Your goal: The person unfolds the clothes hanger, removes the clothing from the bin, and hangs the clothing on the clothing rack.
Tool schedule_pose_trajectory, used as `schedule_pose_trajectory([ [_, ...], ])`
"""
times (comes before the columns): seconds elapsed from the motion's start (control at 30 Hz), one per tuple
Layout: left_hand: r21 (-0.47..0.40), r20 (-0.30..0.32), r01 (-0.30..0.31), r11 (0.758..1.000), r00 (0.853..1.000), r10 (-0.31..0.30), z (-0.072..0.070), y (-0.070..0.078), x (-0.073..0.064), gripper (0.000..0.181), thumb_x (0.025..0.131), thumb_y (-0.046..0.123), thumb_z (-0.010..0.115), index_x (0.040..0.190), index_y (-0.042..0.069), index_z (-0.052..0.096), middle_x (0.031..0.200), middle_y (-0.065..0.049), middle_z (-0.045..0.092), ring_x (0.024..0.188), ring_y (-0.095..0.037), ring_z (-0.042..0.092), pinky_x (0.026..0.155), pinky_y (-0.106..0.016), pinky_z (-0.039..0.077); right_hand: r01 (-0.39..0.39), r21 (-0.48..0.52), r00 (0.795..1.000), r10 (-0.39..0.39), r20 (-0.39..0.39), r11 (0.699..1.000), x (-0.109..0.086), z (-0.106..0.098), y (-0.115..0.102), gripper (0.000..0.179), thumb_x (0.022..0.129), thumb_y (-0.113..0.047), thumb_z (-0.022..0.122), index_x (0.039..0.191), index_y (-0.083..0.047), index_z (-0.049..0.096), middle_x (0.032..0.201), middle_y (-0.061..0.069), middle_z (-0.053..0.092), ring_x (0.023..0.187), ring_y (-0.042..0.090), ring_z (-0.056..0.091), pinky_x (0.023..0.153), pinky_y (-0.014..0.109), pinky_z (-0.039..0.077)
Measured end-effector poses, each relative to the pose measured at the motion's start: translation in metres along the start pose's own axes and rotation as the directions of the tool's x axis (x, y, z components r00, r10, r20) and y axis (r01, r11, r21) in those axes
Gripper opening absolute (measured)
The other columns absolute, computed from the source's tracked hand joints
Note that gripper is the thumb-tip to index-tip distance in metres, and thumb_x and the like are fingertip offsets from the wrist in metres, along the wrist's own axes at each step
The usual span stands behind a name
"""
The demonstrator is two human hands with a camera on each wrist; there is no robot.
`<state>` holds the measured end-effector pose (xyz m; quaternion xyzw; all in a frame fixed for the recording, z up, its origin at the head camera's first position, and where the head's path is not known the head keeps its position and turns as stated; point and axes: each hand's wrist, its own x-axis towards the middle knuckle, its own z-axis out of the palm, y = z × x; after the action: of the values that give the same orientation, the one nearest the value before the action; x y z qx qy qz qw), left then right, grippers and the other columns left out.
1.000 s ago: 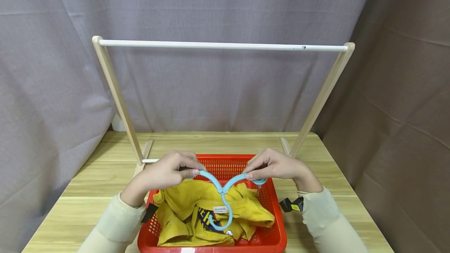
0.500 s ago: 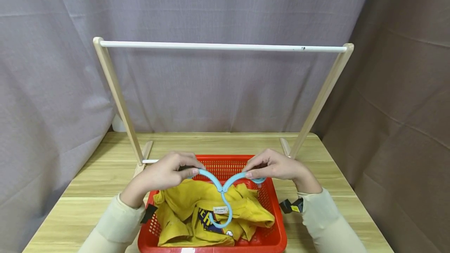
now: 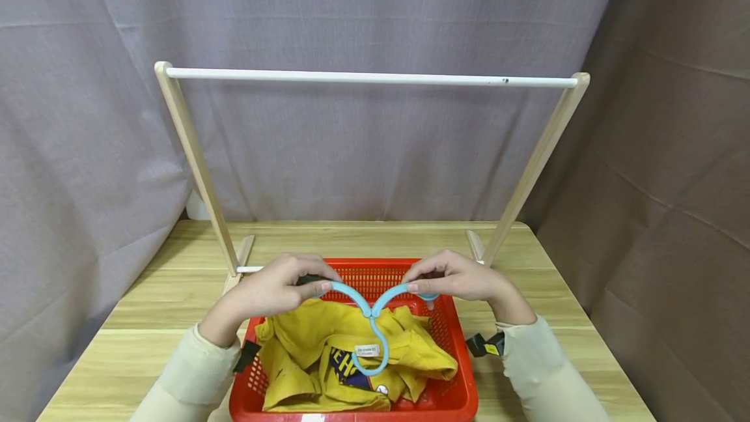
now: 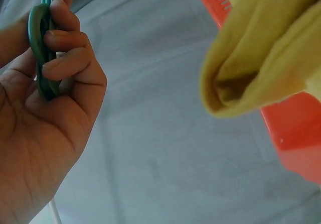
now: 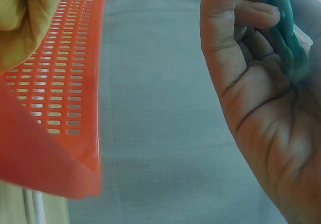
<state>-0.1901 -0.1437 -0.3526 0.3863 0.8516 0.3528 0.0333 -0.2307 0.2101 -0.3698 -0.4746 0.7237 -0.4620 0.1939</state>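
Note:
A light-blue folding clothes hanger (image 3: 351,294) is held above the basket, its hook pointing down toward me and its two arms angled up in a V. My left hand (image 3: 282,285) grips the left arm; in the left wrist view the fingers curl around the looped end (image 4: 40,38). The right arm is pinched by my right hand (image 3: 457,277), its end (image 5: 285,25) lying against the palm in the right wrist view. Below, a yellow garment (image 3: 299,331) with a white label and dark printed patch lies crumpled in the red plastic basket (image 3: 469,386).
A wooden rack with a white top rail (image 3: 363,77) stands behind the basket on the wood-grain table (image 3: 146,305). Its slanted posts (image 3: 199,168) rise on both sides. Grey curtains (image 3: 375,12) hang behind, and a brownish one (image 3: 662,168) at the right.
The hanger's hook has tipped up slightly and shifted a little to the right. My right hand has edged slightly left. The garment and basket look the same.

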Motion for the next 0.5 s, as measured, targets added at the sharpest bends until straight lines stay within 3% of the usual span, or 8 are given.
schedule_pose_trajectory([
  [0.17, -0.006, -0.008, 0.001, 1.000, 1.000, -0.001, -0.0004, -0.0005, -0.0012, 0.016, 0.101, 0.023, 0.062, 0.112, 0.025, 0.074, 0.104, 0.015, 0.069, 0.092, -0.007, 0.063, 0.084, -0.033, 0.052, -0.028, 0.008, 1.000, 0.028, -0.012, 1.000, -0.0003, 0.0002, -0.0004, 0.016, 0.101, -0.004, 0.058, 0.105, -0.012, 0.072, 0.069, 0.010, 0.056, 0.060, 0.013, 0.050, 0.051, 0.036, 0.045],
  [0.3, -0.015, -0.011, 0.009, 1.000, 1.000, -0.010, -0.0003, -0.0021, -0.0021, 0.016, 0.100, 0.025, 0.065, 0.113, 0.028, 0.074, 0.105, 0.017, 0.069, 0.096, -0.006, 0.064, 0.086, -0.033, 0.052, -0.056, 0.024, 0.998, 0.057, -0.025, 0.998, -0.0013, 0.0000, -0.0006, 0.016, 0.101, -0.006, 0.059, 0.106, -0.013, 0.073, 0.072, 0.009, 0.061, 0.060, 0.027, 0.053, 0.052, 0.038, 0.049],
  [0.4, -0.026, -0.007, 0.016, 1.000, 1.000, -0.017, -0.0003, -0.0028, -0.0029, 0.017, 0.098, 0.026, 0.068, 0.113, 0.029, 0.073, 0.105, 0.016, 0.070, 0.092, -0.007, 0.063, 0.083, -0.032, 0.052, -0.040, 0.018, 0.999, 0.040, -0.026, 0.999, -0.0019, -0.0003, 0.0011, 0.017, 0.101, -0.005, 0.058, 0.107, -0.011, 0.073, 0.073, 0.010, 0.061, 0.060, 0.037, 0.052, 0.052, 0.039, 0.049],
  [0.5, -0.025, -0.008, 0.022, 0.999, 1.000, -0.022, -0.0005, -0.0028, -0.0038, 0.020, 0.095, 0.029, 0.073, 0.115, 0.030, 0.073, 0.104, 0.016, 0.069, 0.085, -0.009, 0.061, 0.078, -0.032, 0.051, -0.038, 0.020, 0.999, 0.038, -0.034, 0.999, -0.0026, -0.0009, 0.0028, 0.017, 0.101, -0.004, 0.058, 0.107, -0.010, 0.073, 0.073, 0.012, 0.061, 0.061, 0.037, 0.054, 0.053, 0.040, 0.051],
])
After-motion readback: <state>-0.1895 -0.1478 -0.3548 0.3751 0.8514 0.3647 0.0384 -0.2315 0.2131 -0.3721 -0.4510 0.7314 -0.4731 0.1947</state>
